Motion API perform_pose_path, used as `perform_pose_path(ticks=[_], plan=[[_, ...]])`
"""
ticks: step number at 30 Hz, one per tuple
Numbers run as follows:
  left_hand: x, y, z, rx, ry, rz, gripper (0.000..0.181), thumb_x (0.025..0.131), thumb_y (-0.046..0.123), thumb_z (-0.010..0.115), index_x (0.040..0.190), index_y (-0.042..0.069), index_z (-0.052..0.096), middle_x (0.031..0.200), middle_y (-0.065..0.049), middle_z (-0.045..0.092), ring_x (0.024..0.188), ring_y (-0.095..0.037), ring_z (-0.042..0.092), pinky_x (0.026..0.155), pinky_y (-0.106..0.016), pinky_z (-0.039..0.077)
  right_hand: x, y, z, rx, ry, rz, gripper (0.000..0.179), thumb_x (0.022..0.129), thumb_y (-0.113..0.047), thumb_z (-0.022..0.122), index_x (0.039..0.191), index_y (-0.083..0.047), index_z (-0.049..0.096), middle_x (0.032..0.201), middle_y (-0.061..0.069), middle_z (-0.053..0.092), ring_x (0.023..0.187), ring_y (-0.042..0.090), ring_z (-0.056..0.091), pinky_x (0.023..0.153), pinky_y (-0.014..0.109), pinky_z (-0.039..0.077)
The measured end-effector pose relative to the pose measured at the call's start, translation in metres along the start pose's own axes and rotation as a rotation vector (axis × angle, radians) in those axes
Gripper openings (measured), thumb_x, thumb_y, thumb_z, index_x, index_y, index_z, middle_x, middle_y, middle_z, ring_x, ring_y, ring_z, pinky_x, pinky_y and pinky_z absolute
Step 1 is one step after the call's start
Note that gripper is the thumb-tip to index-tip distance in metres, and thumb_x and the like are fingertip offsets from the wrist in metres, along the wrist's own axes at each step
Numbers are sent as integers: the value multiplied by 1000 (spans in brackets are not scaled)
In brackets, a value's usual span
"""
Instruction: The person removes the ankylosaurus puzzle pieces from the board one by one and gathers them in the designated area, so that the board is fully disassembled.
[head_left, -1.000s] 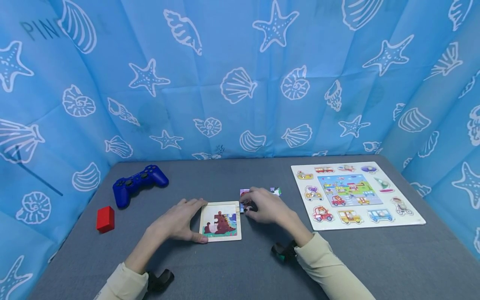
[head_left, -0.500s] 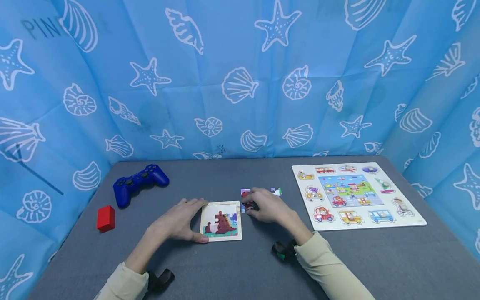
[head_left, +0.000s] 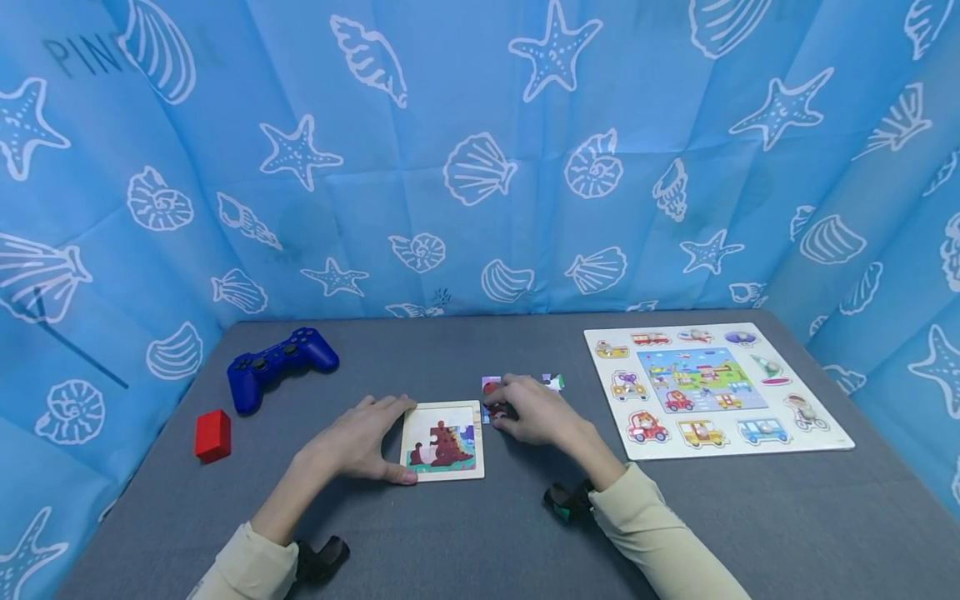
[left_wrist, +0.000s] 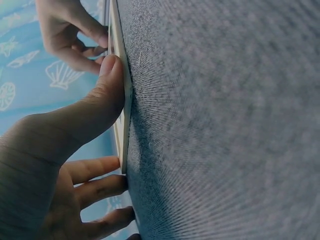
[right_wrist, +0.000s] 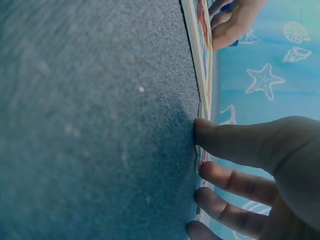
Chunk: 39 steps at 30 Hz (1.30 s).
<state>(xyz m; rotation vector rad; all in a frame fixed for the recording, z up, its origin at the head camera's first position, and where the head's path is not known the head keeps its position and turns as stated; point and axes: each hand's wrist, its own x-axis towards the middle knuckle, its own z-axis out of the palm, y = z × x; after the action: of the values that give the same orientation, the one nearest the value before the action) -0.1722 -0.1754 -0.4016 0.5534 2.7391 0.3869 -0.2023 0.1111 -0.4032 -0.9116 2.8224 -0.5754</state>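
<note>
A small square wooden puzzle tray (head_left: 450, 477) lies on the table, its lower part filled with joined pieces (head_left: 450, 454) showing a brown dinosaur. The left hand (head_left: 363, 442) grips the tray's left side, its thumb on the near edge and its fingers toward the far corner. Just right of the tray, the right hand (head_left: 536, 410) has its thumb and fingertips on a thin puzzle piece (right_wrist: 197, 159) lying flat, mostly covered by the fingers. Purple-edged puzzle pieces (head_left: 491, 384) show beyond those fingers. Another piece, white and green (head_left: 554, 382), shows behind the hand.
A white board puzzle (head_left: 624, 433) with vehicle shapes lies at the right. To the left are a blue game controller (head_left: 281, 365) and a red block (head_left: 213, 436). Behind the grey table (head_left: 457, 542) hangs a blue curtain (head_left: 480, 225) with shell prints.
The right hand's fingertips have shifted very slightly over the puzzle pieces. The left hand and the tray stay in place.
</note>
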Motion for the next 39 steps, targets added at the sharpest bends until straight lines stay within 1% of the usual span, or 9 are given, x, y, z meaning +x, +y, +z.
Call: perform_pose_path(ticks=[5,8,12,15,20,26,30,36,39], plan=[[0,0,0,1,4,2,104,72,62,86,153,11,44,158,-19,45,144,-48,42,111,-70,38,-1,-2,-1,8,23,12,32,92,-16,76,123,-11,74,102,6,65,84,15,54,73,34,47],[-1,0,0,1,5,7,104,72,62,86,153,11,44,158,-20,46,143,-48,42,111,-71,38,-2,-4,-2,21,49,23,31,92,-16,76,123,-12,74,104,7,65,85,16,53,74,35,46],[0,0,0,7,17,19,103,71,61,87,151,11,46,156,-19,49,140,-46,46,110,-69,40,-1,-11,-3,31,80,27,31,90,-18,78,121,-14,75,111,8,67,93,19,59,80,40,51],[0,-1,0,15,30,29,103,70,61,88,150,12,47,153,-18,51,136,-43,49,107,-67,43,-1,-17,-4,33,84,9,31,91,-18,78,121,-13,75,114,9,67,94,21,59,78,41,51],[1,-1,0,19,30,36,103,70,61,88,150,12,47,153,-17,52,135,-42,50,107,-66,44,2,-27,-4,38,66,-41,31,93,-19,75,123,-12,74,111,10,67,83,16,52,68,32,44],[1,-2,0,18,27,33,103,70,62,87,150,12,46,153,-17,52,135,-41,50,107,-65,44,9,-40,-1,53,34,-77,31,94,-20,75,123,-11,74,106,9,67,80,14,49,68,28,41],[1,-2,0,8,23,35,102,71,62,87,150,12,47,153,-17,51,134,-42,50,106,-66,44,14,-48,4,55,-7,-93,32,94,-21,75,125,-11,73,109,9,66,83,15,52,69,28,43],[1,-2,0,-7,15,34,101,72,62,86,150,13,47,155,-17,49,136,-43,49,107,-67,43,19,-59,10,31,-73,-92,35,95,-24,74,128,-15,72,117,6,67,99,18,58,79,32,52],[2,-3,0,-10,12,33,100,72,62,86,151,14,46,157,-17,48,138,-44,48,108,-66,43,21,-62,13,23,-87,-109,36,95,-24,74,129,-15,72,116,6,67,98,17,57,76,28,49]])
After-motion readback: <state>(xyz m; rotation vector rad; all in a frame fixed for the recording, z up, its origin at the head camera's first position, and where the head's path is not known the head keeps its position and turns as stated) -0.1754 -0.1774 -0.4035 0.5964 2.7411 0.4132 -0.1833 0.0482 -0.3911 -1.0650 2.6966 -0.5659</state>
